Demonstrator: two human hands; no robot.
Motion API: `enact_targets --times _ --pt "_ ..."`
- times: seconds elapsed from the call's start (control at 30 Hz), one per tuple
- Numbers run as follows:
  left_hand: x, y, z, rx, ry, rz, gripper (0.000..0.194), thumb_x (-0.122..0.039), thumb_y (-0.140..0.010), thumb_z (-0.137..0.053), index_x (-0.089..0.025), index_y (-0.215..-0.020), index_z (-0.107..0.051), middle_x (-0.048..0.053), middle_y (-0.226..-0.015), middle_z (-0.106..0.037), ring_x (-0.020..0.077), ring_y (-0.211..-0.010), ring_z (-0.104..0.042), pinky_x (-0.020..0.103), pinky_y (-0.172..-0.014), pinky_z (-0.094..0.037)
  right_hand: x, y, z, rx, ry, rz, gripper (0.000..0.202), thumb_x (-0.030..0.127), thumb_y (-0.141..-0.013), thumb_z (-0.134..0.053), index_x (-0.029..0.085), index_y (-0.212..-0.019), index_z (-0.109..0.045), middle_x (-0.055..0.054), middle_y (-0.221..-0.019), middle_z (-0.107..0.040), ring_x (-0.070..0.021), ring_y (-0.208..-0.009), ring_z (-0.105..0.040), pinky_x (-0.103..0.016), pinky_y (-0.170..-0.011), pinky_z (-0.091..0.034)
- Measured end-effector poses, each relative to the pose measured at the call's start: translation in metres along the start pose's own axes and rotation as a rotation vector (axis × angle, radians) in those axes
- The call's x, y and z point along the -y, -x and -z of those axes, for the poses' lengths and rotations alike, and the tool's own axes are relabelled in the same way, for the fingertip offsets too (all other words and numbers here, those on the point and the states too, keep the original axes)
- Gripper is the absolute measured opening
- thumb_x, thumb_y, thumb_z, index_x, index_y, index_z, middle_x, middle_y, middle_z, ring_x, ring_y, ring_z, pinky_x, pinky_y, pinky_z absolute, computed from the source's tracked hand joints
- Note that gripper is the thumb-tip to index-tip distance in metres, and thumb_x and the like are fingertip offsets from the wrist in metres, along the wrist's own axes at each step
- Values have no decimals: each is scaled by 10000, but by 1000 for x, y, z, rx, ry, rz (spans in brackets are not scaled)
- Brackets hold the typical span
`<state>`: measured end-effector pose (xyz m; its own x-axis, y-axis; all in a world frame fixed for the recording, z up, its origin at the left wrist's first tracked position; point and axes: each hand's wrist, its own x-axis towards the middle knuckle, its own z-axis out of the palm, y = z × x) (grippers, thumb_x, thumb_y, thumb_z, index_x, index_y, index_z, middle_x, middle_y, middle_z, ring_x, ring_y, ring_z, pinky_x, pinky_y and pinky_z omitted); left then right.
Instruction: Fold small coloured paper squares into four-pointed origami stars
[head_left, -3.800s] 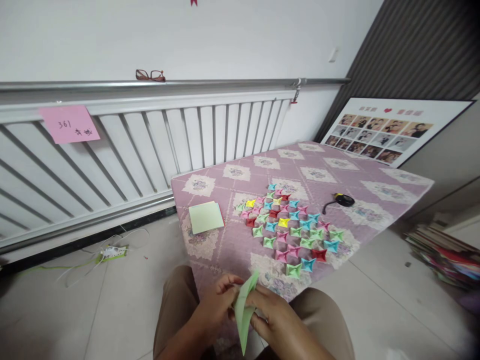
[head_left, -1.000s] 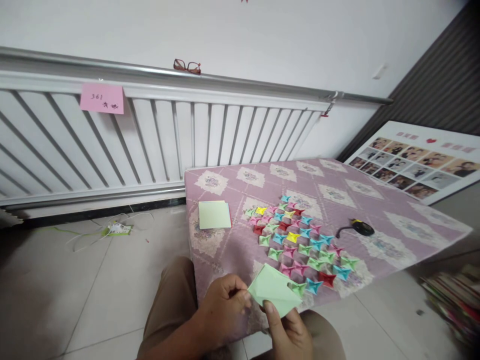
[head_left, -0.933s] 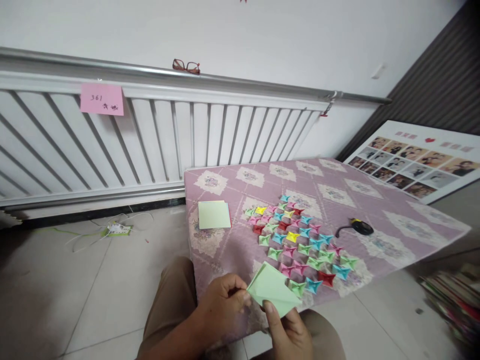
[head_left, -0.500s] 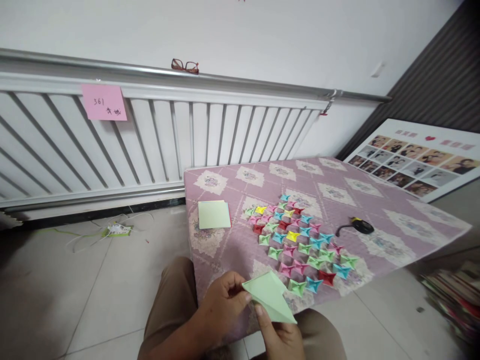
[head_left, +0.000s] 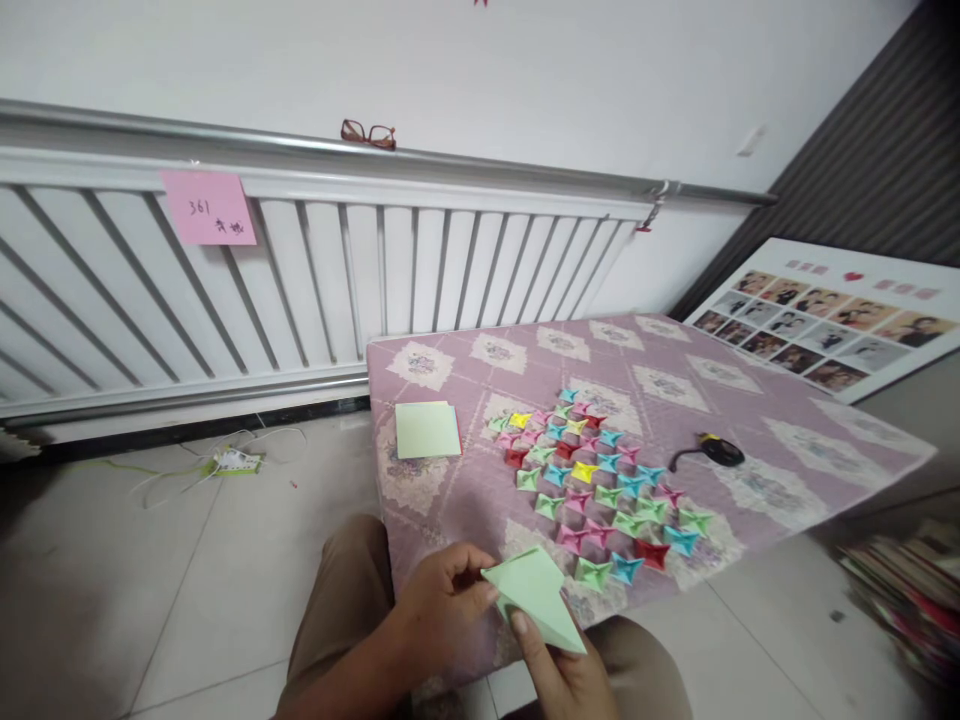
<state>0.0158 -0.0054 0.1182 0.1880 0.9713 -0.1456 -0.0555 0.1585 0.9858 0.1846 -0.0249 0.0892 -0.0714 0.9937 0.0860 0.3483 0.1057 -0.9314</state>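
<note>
A light green sheet of folding paper (head_left: pixel 534 592), partly folded with a crease across it, is held between both hands above the near edge of the bed-like table. My left hand (head_left: pixel 442 605) pinches its left corner between thumb and fingers. From below, my right hand (head_left: pixel 559 672) grips it, thumb on top and fingers behind, mostly hidden. Beyond the paper, several small folded paper stars (head_left: pixel 592 490) in green, blue, pink, red and yellow lie in rows. To their left sits a stack of square paper (head_left: pixel 427 430), light green on top.
The patterned pink cloth (head_left: pixel 480 355) covers the table against a white radiator (head_left: pixel 420 265). A black cable coil (head_left: pixel 720 449) lies on the right. Glasses (head_left: pixel 367 134) rest on the pipe; a photo board (head_left: pixel 832 315) leans at the far right. A power strip (head_left: pixel 237 462) sits on the floor.
The right edge of the green paper has tilted slightly and its lower corner has shifted a little left and down with my right hand. My left hand keeps its pinch.
</note>
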Motion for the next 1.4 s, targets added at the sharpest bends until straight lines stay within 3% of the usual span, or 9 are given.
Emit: enact_targets --times 0.23,0.4,0.5,0.57,0.73,0.97,1.13,1.4 --pt "-1 0 3 -44 23 2 141 -280 -699 -573 -153 -760 -577 -22 -666 -521 120 -638 -445 248 -624 -344 4 7 12 113 43 -76 460 489 -801 -585 207 -1161 -640 -118 -1121 -671 -280 -1072 -603 -354 -877 -510" --pt "2 -1 8 -38 43 -6 150 -283 -709 -573 -146 -771 -575 -36 -634 -479 105 -600 -394 236 -579 -305 12 3 37 96 251 6 458 481 -746 -640 255 -1144 -656 -104 -1217 -610 -295 -1178 -523 -372 -966 -449" --pt "4 -1 10 -33 2 -11 147 -274 -719 -566 -141 -779 -578 -34 -639 -469 106 -603 -388 237 -577 -302 19 -2 51 68 178 29 374 485 -751 -629 264 -1046 -697 -91 -1121 -648 -281 -1066 -586 -339 -892 -491" --pt "3 0 10 -30 -54 -13 132 -262 -724 -558 -140 -772 -579 -31 -644 -473 108 -606 -396 238 -578 -307 25 -5 54 62 31 -44 374 506 -765 -613 261 -1035 -694 -80 -1036 -675 -264 -953 -623 -327 -818 -512" --pt "-2 4 9 -10 -235 -53 123 -217 -733 -558 -148 -811 -624 -16 -671 -541 121 -619 -455 242 -592 -343 30 -8 46 186 -400 -322 453 602 -760 -586 227 -982 -707 -89 -890 -698 -232 -779 -623 -365 -779 -484" --pt "-6 8 13 108 -563 -230 130 -160 -767 -579 -180 -866 -661 11 -789 -626 145 -728 -546 252 -670 -383 31 -7 31 388 -575 -479 432 544 -624 -762 224 -912 -725 -61 -889 -686 -201 -820 -582 -305 -776 -424" --pt "-7 9 15 147 -621 -255 118 -148 -785 -590 -189 -874 -656 12 -818 -631 152 -770 -564 250 -693 -397 32 -4 19 355 -720 -604 371 475 -609 -802 209 -856 -724 -24 -791 -682 -133 -711 -547 -236 -686 -394" --pt "-8 8 15 156 -646 -205 129 -159 -798 -582 -195 -895 -659 19 -854 -653 164 -804 -575 262 -734 -407 36 -3 9 259 -851 -709 375 405 -541 -853 200 -827 -724 -15 -777 -688 -124 -706 -571 -225 -692 -417"
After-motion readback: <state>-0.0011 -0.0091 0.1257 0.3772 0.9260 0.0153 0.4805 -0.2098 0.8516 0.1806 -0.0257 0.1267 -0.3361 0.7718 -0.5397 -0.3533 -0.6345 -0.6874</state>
